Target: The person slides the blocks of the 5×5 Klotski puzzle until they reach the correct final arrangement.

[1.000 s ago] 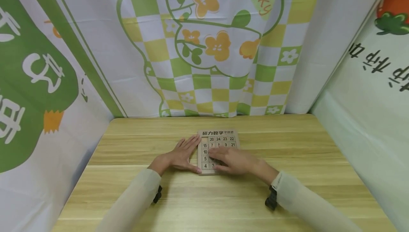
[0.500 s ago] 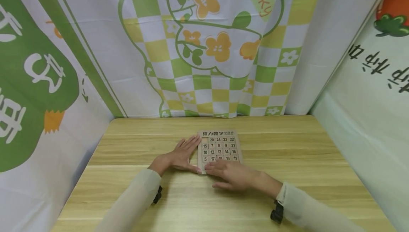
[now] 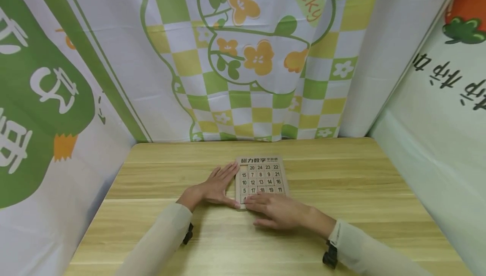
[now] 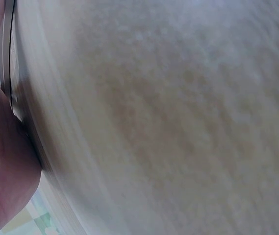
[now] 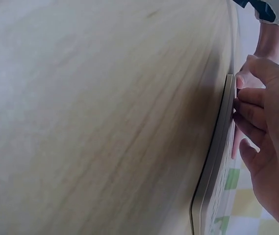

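Note:
A wooden sliding number puzzle lies flat on the table, its square tiles marked with black numbers. The top left slot holds no tile. My left hand rests along the puzzle's left edge, fingers straight and thumb spread toward the lower corner. Over the bottom row lies my right hand, its fingertips touching the tiles near the 4 and hiding most of that row. In the right wrist view the right hand reaches over the puzzle's frame with loosely bent fingers.
The light wood table spreads around the puzzle. A patterned curtain hangs behind it, and printed cloths stand at the left and right. A dark wrist device sits on the right arm.
My right hand has moved from the middle of the puzzle down to its bottom row, uncovering the middle tiles. It then shifts little. The left hand stays put.

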The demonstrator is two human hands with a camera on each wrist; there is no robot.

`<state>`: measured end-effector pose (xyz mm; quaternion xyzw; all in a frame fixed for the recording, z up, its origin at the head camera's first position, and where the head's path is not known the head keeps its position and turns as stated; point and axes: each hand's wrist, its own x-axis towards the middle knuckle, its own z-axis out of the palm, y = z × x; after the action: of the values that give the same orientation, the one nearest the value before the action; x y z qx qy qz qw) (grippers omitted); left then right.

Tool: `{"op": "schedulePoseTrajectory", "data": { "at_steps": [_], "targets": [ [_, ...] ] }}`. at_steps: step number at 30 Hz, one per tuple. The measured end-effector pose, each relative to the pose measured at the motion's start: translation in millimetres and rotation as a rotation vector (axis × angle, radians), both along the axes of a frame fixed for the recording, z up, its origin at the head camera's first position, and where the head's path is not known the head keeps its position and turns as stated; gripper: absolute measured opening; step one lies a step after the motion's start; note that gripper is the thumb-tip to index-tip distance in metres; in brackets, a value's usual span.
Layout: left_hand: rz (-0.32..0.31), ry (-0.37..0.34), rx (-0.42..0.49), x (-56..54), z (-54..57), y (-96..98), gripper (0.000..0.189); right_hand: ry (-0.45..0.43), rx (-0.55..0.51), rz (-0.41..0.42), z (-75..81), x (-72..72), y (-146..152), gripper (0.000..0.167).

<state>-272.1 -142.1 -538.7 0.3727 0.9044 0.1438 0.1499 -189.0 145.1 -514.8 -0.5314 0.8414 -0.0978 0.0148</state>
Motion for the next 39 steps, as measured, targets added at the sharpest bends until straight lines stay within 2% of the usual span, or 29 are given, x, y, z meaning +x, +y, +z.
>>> {"op": "schedulePoseTrajectory", "data": {
  "at_steps": [3, 6, 10, 11, 18, 20, 25, 29, 32, 39],
  "targets": [
    [0.003, -0.004, 0.008, -0.2, -0.5, 0.0, 0.135, 0.001, 0.012, -0.029, -1.4, -1.8, 0, 0.060],
    [0.002, -0.014, 0.045, -2.5, -7.1, -2.2, 0.135, 0.008, 0.012, -0.051, -1.7, -6.5, -2, 0.061],
    [-0.004, -0.019, 0.050, -2.7, -7.7, -2.5, 0.136, 0.005, 0.004, -0.069, 0.3, -14.0, -5, 0.059],
    [-0.005, -0.021, 0.037, -1.5, -4.3, -1.5, 0.137, 0.008, 0.004, -0.071, 0.6, -15.4, -5, 0.059],
    [0.004, 0.000, 0.078, -8.6, -22.5, -4.0, 0.137, 0.005, 0.012, -0.071, 3.1, -16.0, -6, 0.062],
    [0.013, 0.000, 0.054, -10.5, -24.2, -3.4, 0.139, -0.001, 0.021, -0.077, 3.1, -14.5, -5, 0.062],
    [0.013, 0.022, 0.048, -17.7, -38.2, -5.2, 0.140, -0.025, 0.001, -0.079, 3.2, -11.9, -2, 0.062],
    [0.013, 0.030, 0.047, -19.2, -39.9, -5.4, 0.141, -0.034, -0.020, -0.088, 5.8, -8.1, 4, 0.060],
    [0.013, 0.025, 0.048, -16.8, -37.3, -5.1, 0.142, -0.014, -0.030, -0.093, 6.8, -4.2, 10, 0.059],
    [0.006, -0.013, 0.061, -7.7, -17.6, -2.6, 0.140, 0.034, -0.083, -0.100, 7.0, 2.4, 28, 0.059]
  ]
}}
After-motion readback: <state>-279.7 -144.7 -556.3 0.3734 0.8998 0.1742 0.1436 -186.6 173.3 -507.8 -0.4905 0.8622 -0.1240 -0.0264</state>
